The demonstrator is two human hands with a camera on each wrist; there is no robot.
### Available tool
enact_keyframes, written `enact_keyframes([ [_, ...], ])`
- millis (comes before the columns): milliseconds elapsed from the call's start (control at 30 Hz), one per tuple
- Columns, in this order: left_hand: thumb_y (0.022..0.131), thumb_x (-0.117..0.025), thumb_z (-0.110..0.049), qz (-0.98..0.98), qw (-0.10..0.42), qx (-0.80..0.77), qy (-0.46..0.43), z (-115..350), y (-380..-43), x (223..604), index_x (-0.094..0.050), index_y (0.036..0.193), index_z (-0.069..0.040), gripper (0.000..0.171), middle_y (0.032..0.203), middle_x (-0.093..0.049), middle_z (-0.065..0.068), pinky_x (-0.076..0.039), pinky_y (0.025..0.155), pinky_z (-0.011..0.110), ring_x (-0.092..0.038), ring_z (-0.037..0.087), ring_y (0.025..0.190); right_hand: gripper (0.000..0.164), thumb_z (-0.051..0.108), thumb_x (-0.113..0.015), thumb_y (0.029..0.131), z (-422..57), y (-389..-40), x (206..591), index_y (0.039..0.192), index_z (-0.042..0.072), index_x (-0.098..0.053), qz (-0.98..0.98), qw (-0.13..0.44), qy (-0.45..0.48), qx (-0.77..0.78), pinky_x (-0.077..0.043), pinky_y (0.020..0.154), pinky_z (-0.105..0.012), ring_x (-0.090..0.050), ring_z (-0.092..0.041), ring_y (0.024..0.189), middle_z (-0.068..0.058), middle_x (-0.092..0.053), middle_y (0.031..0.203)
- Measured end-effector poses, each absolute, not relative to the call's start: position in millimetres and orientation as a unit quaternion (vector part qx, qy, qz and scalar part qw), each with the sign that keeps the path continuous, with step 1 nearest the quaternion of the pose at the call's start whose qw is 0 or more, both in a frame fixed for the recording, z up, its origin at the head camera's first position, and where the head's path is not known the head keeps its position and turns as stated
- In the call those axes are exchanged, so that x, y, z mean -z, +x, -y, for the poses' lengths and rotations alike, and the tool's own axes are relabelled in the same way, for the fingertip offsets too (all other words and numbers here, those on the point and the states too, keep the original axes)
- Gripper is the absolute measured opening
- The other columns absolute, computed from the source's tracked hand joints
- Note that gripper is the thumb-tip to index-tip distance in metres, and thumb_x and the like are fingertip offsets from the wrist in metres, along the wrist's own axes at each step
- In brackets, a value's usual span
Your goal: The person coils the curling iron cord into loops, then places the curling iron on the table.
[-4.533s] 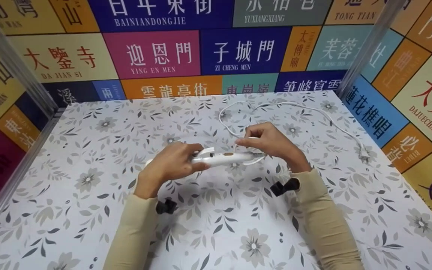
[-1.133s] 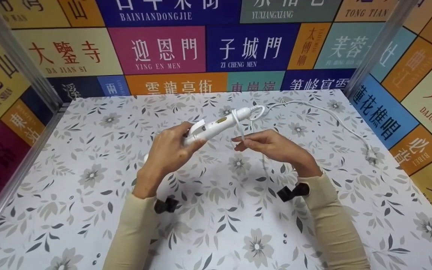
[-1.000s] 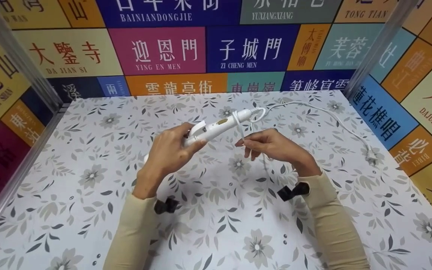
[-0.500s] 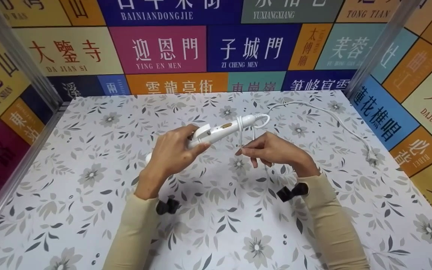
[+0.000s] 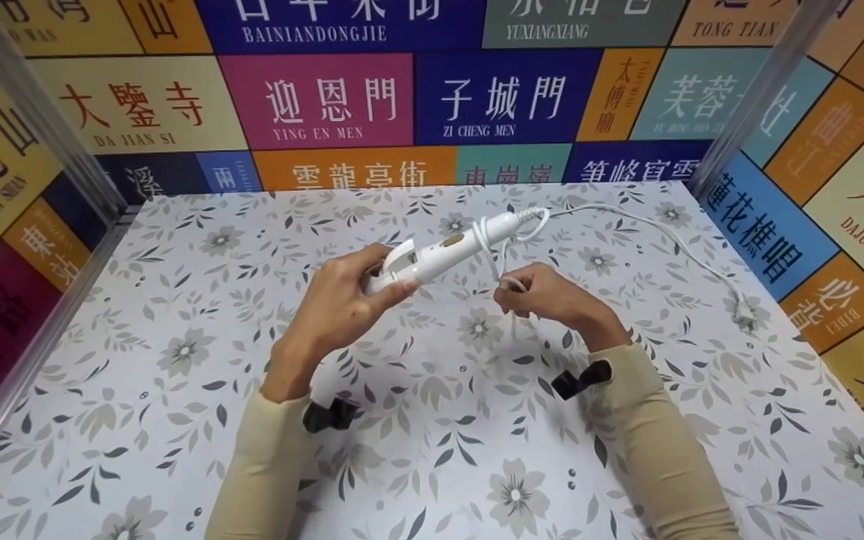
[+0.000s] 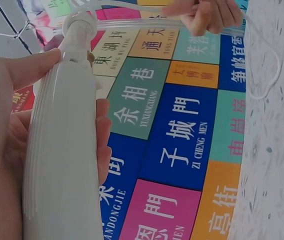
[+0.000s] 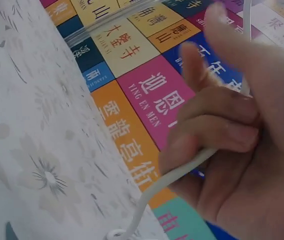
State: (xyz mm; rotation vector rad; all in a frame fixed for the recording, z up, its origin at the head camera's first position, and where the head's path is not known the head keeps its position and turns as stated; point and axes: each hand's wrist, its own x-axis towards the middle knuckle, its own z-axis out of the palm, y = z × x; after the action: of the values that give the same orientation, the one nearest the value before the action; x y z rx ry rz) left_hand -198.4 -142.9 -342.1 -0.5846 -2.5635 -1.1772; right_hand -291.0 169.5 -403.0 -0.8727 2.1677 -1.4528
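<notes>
On the near side of the worktop, a wide lane is lying open between the left sleeve and right sleeve, though black mounts are jutting into it. Between the left hand and right hand, a slanting white tool and its looped cord are blocking the way. Farther right, the cord is crossing the worktop to its plug. Room is stretching left of the left sleeve; the printed back wall is bounding the far side.

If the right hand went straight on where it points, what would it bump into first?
Probably the white appliance, near where the left hand grips it. In the head view the right hand, holding the cord, points that way, but depth is unclear, so it might miss.
</notes>
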Motion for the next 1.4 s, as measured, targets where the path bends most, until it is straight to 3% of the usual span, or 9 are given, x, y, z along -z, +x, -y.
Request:
enact_keyframes([
  [133, 0.092, -0.07, -0.037, 0.882, 0.137, 0.408, -0.191, 145, -199, 343, -0.068, 0.112, -0.009, 0.034, 0.087, -0.07, 0.008, -0.044, 0.065, 0.033, -0.058, 0.021, 0.071, 0.059, 0.069, -0.047, 0.091, -176, -296, 413, 0.086, 0.013, -0.063, -0.678, 0.216, -0.374, 0.594, -0.025, 0.056, -0.031, -0.025, -0.015, 0.055, 0.005, -0.032, 0.062],
  [267, 0.092, -0.07, -0.036, 0.883, 0.133, 0.408, -0.189, 146, -199, 343, -0.068, 0.114, -0.009, 0.035, 0.089, -0.07, 0.008, -0.045, 0.066, 0.034, -0.059, 0.021, 0.073, 0.04, 0.044, -0.045, 0.104, -179, -298, 417, 0.088, 0.012, -0.062, -0.64, 0.224, -0.385, 0.627, -0.025, 0.058, -0.029, -0.023, -0.019, 0.057, 0.0, -0.031, 0.064],
  [433, 0.091, -0.071, -0.037, 0.886, 0.132, 0.399, -0.194, 145, -198, 343, -0.069, 0.116, -0.01, 0.036, 0.091, -0.071, 0.008, -0.045, 0.066, 0.033, -0.059, 0.02, 0.073, 0.03, 0.021, -0.049, 0.106, -176, -298, 415, 0.086, 0.01, -0.069, -0.688, 0.19, -0.319, 0.623, -0.029, 0.058, -0.026, -0.027, -0.014, 0.055, 0.005, -0.034, 0.059],
  [667, 0.09, -0.072, -0.037, 0.897, 0.114, 0.365, -0.222, 140, -199, 346, -0.07, 0.114, -0.012, 0.035, 0.087, -0.07, 0.005, -0.043, 0.064, 0.032, -0.055, 0.018, 0.068, 0.018, 0.02, -0.065, 0.097, -164, -295, 409, 0.081, 0.017, -0.074, -0.776, 0.084, -0.204, 0.591, -0.036, 0.05, -0.019, -0.039, -0.003, 0.048, 0.011, -0.054, 0.055],
  [767, 0.09, -0.072, -0.037, 0.898, 0.093, 0.353, -0.245, 135, -200, 349, -0.071, 0.11, -0.012, 0.032, 0.085, -0.069, 0.003, -0.043, 0.063, 0.031, -0.054, 0.016, 0.067, 0.012, 0.006, -0.066, 0.094, -163, -294, 407, 0.09, 0.002, -0.076, -0.759, 0.039, -0.212, 0.614, -0.042, 0.054, -0.017, -0.049, 0.0, 0.053, 0.014, -0.07, 0.069],
  [900, 0.089, -0.071, -0.04, 0.901, 0.067, 0.339, -0.262, 129, -201, 352, -0.073, 0.107, -0.014, 0.031, 0.085, -0.07, 0.001, -0.043, 0.063, 0.03, -0.054, 0.015, 0.066, 0.024, 0.013, -0.071, 0.093, -162, -290, 400, 0.098, -0.011, -0.074, -0.753, -0.003, -0.187, 0.631, -0.049, 0.057, -0.018, -0.059, -0.002, 0.06, 0.011, -0.075, 0.077],
  [1033, 0.088, -0.072, -0.039, 0.902, 0.054, 0.336, -0.265, 128, -201, 353, -0.074, 0.106, -0.015, 0.03, 0.084, -0.069, 0.0, -0.043, 0.061, 0.03, -0.054, 0.014, 0.065, 0.033, 0.03, -0.075, 0.09, -162, -286, 388, 0.092, -0.003, -0.078, -0.769, -0.025, -0.142, 0.623, -0.041, 0.048, -0.021, -0.046, -0.005, 0.047, 0.009, -0.065, 0.061],
  [1267, 0.088, -0.073, -0.041, 0.915, 0.035, 0.297, -0.269, 127, -202, 357, -0.071, 0.098, -0.015, 0.028, 0.073, -0.063, -0.001, -0.04, 0.058, 0.029, -0.049, 0.013, 0.06, 0.027, 0.029, -0.075, 0.09, -168, -279, 369, 0.097, 0.004, -0.08, -0.781, -0.022, -0.157, 0.604, -0.029, 0.049, -0.024, -0.028, -0.007, 0.046, 0.011, -0.042, 0.052],
  [1400, 0.088, -0.072, -0.041, 0.918, 0.031, 0.289, -0.271, 127, -204, 361, -0.071, 0.098, -0.015, 0.028, 0.071, -0.061, -0.001, -0.039, 0.057, 0.029, -0.048, 0.013, 0.058, 0.028, 0.028, -0.075, 0.09, -176, -270, 357, 0.101, 0.002, -0.079, -0.792, -0.024, -0.162, 0.588, -0.039, 0.059, -0.022, -0.043, -0.005, 0.055, 0.014, -0.054, 0.057],
])
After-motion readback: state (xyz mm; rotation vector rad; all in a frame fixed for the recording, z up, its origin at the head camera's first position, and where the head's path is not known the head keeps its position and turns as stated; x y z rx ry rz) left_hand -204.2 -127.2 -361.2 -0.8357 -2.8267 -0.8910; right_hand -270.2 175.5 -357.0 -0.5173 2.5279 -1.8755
